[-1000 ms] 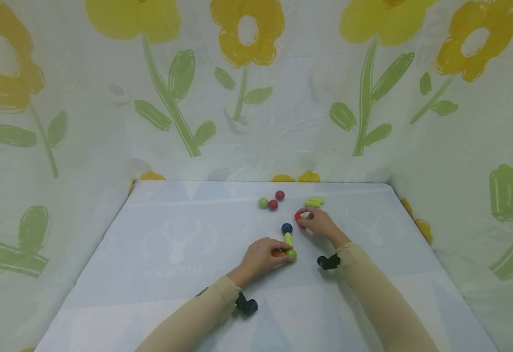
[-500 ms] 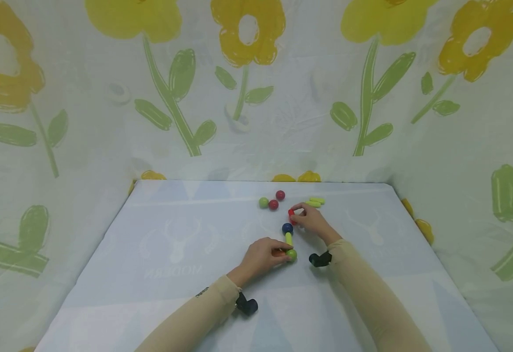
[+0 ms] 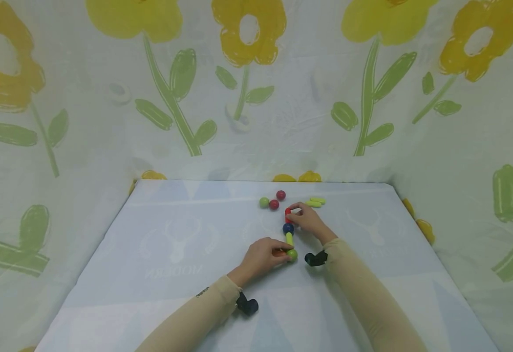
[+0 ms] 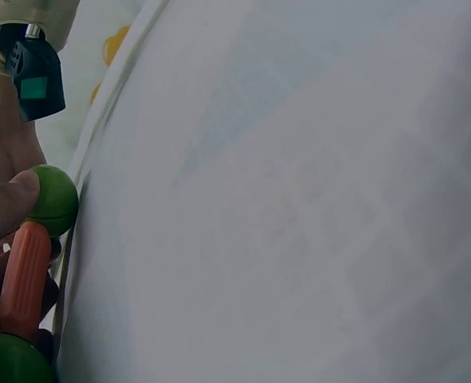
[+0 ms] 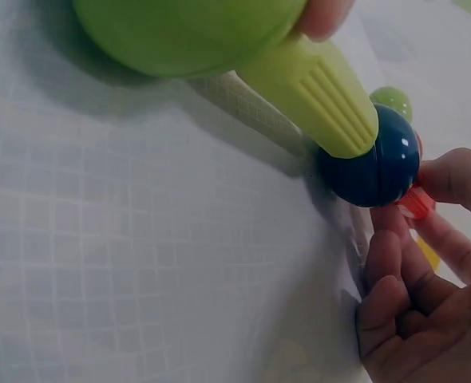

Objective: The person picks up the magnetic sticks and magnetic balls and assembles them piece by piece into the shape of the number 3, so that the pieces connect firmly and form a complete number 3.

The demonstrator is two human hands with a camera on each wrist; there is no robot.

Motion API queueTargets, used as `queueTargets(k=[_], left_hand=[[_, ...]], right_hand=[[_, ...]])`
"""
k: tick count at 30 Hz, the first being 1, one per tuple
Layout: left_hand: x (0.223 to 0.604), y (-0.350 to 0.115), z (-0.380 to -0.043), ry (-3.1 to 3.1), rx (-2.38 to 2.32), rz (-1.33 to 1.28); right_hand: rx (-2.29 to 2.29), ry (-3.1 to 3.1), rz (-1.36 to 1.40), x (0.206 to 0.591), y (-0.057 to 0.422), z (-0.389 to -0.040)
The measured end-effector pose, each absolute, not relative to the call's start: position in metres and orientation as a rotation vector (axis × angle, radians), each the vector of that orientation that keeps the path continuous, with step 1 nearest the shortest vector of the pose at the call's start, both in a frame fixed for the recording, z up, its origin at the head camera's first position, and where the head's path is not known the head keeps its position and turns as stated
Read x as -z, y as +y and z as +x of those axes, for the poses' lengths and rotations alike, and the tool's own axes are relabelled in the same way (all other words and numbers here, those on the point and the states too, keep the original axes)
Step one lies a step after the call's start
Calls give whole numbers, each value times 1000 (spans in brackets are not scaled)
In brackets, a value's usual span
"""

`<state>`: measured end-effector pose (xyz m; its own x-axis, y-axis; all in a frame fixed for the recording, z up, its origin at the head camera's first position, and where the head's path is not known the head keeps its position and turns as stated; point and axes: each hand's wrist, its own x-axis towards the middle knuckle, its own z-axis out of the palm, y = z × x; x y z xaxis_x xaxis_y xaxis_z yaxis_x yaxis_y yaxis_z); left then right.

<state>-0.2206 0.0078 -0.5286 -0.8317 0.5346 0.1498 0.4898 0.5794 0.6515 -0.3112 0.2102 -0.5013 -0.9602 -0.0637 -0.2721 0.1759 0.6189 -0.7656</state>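
My left hand [image 3: 261, 256] pinches a green ball [image 3: 292, 255] on the table. From that ball an orange rod [image 4: 25, 279] runs back under the hand to a second green ball [image 4: 13, 361], seen in the left wrist view. A yellow-green ribbed rod [image 5: 319, 100] joins the pinched ball to a dark blue ball [image 3: 288, 228]. My right hand [image 3: 308, 218] pinches a red rod [image 3: 288, 215] between thumb and fingers. The rod's near end is at the blue ball's far side; whether it sits in the ball is hidden.
Beyond the hands lie two red balls [image 3: 274, 205] and a loose green ball [image 3: 264, 202]. Yellow-green rods [image 3: 313, 204] lie to their right. A flowered cloth [image 3: 256, 137] hangs behind the table [image 3: 151, 283].
My right hand has moved left with the red rod, which turned from slanted to nearly in line with the blue ball and now meets it. The left hand has stayed put.
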Motion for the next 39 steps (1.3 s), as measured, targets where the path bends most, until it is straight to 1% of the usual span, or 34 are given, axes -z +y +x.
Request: queueTargets(k=[39], left_hand=[[528, 8, -220, 2753, -1068, 897]], right_hand=[[1240, 2611, -12, 502, 209, -307]])
